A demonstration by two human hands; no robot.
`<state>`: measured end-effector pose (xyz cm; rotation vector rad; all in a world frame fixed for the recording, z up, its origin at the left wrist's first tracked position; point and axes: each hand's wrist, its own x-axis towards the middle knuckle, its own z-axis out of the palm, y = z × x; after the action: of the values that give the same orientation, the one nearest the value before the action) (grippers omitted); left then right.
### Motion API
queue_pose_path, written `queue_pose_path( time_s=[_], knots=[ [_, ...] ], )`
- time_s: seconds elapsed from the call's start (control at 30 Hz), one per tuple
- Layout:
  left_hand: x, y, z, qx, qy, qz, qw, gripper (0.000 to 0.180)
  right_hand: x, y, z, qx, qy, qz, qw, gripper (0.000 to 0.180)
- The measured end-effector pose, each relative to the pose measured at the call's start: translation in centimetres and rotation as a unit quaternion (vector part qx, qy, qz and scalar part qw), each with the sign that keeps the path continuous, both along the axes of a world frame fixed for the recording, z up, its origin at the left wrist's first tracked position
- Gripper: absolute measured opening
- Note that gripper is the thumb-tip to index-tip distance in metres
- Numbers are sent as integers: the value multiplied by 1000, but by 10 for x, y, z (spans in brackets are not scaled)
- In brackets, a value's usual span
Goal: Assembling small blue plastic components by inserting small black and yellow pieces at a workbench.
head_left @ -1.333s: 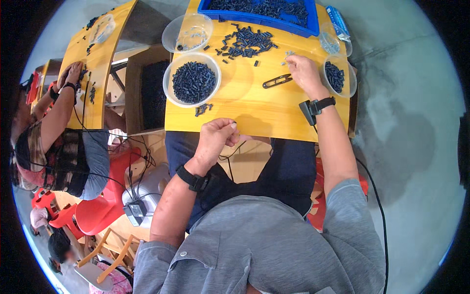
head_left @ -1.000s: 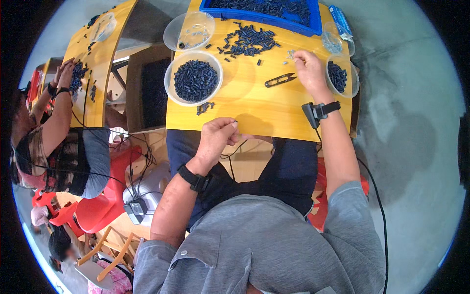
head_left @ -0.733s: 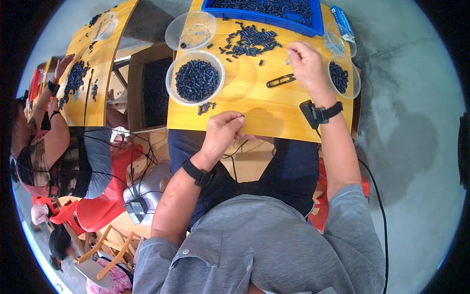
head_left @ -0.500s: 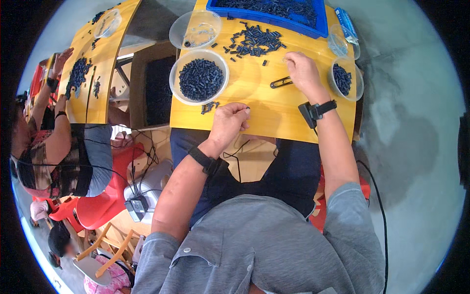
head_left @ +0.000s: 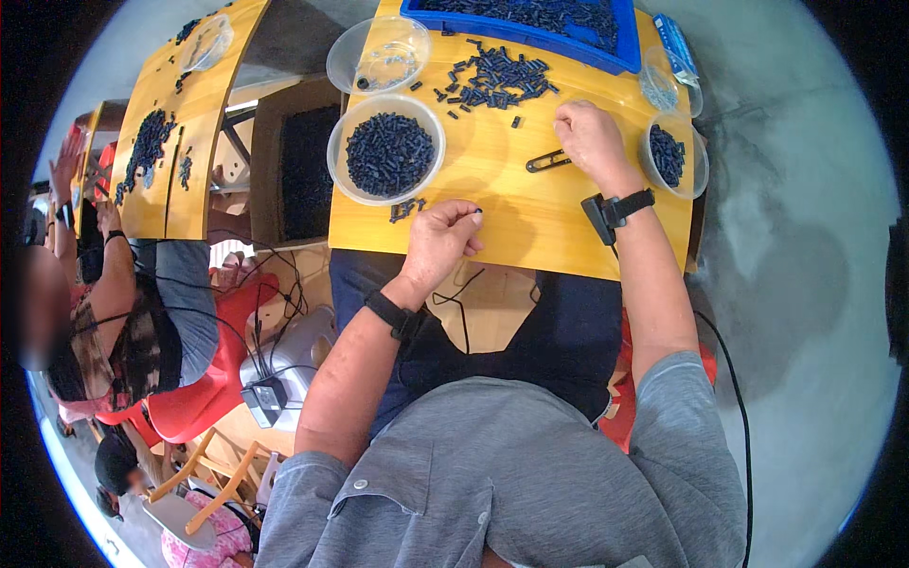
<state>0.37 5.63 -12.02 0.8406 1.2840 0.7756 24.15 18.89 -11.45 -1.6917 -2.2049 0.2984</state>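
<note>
Hands of the person work on a yellow wooden tabletop (head_left: 530, 218). Left hand (head_left: 440, 241) lies near the front edge of the tabletop, its fingers curled together, and thumb and forefinger pinch one small dark piece (head_left: 477, 211) at the tips. Just beside it, toward the left, a few loose dark pieces (head_left: 405, 207) lie on the wood, touching the rim of a big clear bowl (head_left: 386, 150) that is full of the same dark pieces. Right hand (head_left: 591, 140) rests toward the right edge, with fingers bent down and pressed together on the wood; I cannot tell if they grip anything. Small black snips (head_left: 547, 161) lie just beside this hand, on its left side. A smaller clear bowl (head_left: 672, 156) with dark pieces stands at the right edge, close behind the right wrist. Toward the back edge, a scattered pile of dark pieces (head_left: 497, 78) lies in front of a blue tray (head_left: 530, 33), and an almost empty clear bowl (head_left: 379, 55) stands at the back left corner. Both wrists wear black bands. Another person sits at a second yellow table (head_left: 166, 123) well apart on the left.
</note>
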Motion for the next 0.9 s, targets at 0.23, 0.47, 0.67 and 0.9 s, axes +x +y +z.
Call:
queue_pose_path(
  time_s=[0.23,0.47,0.67,0.9],
  knots=[
    [0,-2,-3,4,-9,3,1000,16,-5,2,-4,18,-66,-4,998,12],
    [-3,-8,4,27,-79,50,995,16,-22,-18,24,-4,219,-34,975,13],
    [5,-16,63,100,-127,33,986,15,-41,-77,82,-179,406,-7,896,16],
    [-2,-30,85,160,-146,3,976,15,-63,-124,130,-202,452,114,861,7]
  ],
)
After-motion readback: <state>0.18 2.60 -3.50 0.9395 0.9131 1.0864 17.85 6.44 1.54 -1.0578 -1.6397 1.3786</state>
